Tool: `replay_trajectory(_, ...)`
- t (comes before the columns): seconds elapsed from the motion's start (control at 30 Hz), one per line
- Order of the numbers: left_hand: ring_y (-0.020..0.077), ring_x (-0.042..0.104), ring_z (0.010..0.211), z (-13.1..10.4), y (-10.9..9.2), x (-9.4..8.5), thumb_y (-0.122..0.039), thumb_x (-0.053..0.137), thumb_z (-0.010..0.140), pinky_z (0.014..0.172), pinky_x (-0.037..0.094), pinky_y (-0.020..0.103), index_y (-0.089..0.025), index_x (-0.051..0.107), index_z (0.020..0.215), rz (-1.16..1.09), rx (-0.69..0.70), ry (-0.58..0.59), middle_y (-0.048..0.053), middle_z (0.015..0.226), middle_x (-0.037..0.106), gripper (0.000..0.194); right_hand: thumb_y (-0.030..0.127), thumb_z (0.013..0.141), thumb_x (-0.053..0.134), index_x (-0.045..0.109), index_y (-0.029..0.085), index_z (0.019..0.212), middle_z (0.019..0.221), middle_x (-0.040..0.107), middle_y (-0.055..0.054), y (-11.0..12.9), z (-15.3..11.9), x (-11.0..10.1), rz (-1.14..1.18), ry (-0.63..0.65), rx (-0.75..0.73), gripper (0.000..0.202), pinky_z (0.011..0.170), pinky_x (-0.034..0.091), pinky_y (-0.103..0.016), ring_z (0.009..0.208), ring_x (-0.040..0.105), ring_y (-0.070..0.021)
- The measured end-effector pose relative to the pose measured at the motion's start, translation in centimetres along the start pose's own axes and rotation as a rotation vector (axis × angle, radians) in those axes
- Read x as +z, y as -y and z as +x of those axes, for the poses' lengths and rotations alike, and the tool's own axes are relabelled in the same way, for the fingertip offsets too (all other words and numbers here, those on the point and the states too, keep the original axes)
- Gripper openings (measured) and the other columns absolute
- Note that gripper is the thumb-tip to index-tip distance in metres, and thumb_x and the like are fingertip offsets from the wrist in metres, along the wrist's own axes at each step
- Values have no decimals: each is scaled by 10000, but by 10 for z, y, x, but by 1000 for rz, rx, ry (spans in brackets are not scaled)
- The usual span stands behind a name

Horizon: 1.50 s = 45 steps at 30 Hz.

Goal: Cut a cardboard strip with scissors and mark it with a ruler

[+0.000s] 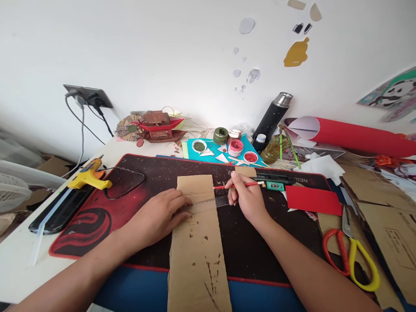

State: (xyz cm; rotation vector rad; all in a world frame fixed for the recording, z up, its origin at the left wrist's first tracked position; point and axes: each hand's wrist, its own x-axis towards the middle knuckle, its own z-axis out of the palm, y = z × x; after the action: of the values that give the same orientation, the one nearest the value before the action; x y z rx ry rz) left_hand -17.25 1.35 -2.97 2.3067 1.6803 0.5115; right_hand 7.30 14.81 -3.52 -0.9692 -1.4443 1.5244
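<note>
A long strip of brown cardboard [198, 242] runs from the mat toward my body, its surface marked with dark brown flecks. Across its upper part lies a clear ruler [205, 205]. My left hand [164, 214] presses the ruler's left end down, its fingers bent over the cardboard's left edge. In my right hand [248, 197] is a red pencil [221, 187], gripped between thumb and fingers. The pencil's tip points left, just above the ruler over the cardboard; whether it touches cannot be told. My right fingertips are close to the ruler's right end.
A yellow glue gun [89, 178] rests at the left of the black mat [136, 173]. Scissors [349, 242], red paper [313, 200] and cardboard pieces [390, 234] lie right. Behind stand paint jars [221, 136], a black thermos [273, 117] and model boats [159, 125].
</note>
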Motion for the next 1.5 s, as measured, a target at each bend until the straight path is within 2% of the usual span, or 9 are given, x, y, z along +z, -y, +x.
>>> replay_trajectory(0.17,264,724,1023,0,0,0,-302,654,1060,907,588,406,-224,692,1160,27,-24,29,72,1121,742,133,836,916,688,723,194,769,479,571,35,-3,-5,3,-45,124,22,659,430,414,-228,399,563,-123)
replay_trajectory(0.3,259,728,1000,-1,0,1,-282,638,1054,895,594,399,-228,682,1156,49,-15,14,64,1104,741,124,803,939,684,736,196,783,510,585,35,-3,-7,4,-61,169,35,629,434,414,-226,420,571,-122)
replay_trajectory(1.1,254,735,979,-2,0,3,-260,634,1061,877,594,393,-216,686,1185,70,7,-1,60,1083,748,142,802,937,675,732,198,791,525,590,32,-3,-5,5,-81,166,59,623,429,409,-232,434,583,-132)
replay_trajectory(1.33,268,719,994,0,0,7,-287,571,1101,907,603,422,-215,721,1183,174,14,-79,81,1101,749,185,802,944,671,741,203,781,482,594,20,-3,-5,4,-61,98,8,624,439,436,-243,412,542,-133)
replay_trajectory(1.5,259,696,955,-1,-7,11,-262,501,1141,895,617,440,-195,747,1162,277,81,-162,95,1076,744,256,795,948,676,740,201,776,477,591,18,-3,-4,4,-70,76,4,622,434,424,-239,410,545,-134)
